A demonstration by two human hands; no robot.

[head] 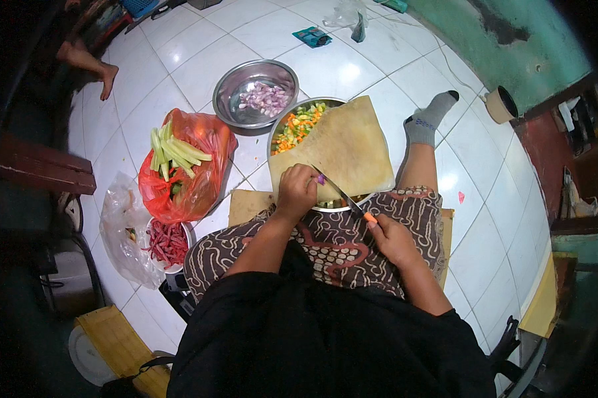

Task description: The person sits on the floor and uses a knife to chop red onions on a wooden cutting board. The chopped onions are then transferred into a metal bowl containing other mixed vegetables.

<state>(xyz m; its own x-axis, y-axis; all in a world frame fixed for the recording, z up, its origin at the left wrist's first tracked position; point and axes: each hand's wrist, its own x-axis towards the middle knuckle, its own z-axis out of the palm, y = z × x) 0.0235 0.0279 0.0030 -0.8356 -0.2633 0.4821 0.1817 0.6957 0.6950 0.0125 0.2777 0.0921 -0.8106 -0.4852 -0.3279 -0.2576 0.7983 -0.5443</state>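
My left hand [295, 193] pinches a small purple shallot piece [321, 179] at the near edge of a worn, pale cutting board [346, 142]. In my right hand [393, 240] is a kitchen knife [339, 190] with an orange handle, its blade pointing up and left, close beside the shallot. The board lies across a wide metal bowl [271, 144], covering much of it. Diced orange and green vegetables [299, 127] show in the bowl's uncovered left part. Behind it to the left, a second metal bowl [220, 107] holds peeled, cut shallots [265, 99].
Left of me, cucumber strips [174, 151] lie on a red plastic bag [199, 186]. Nearer stand a white bowl of red chillies [167, 244] and a clear plastic bag [122, 229]. My socked foot [425, 122] extends right. Another person's foot [109, 79] shows at upper left.
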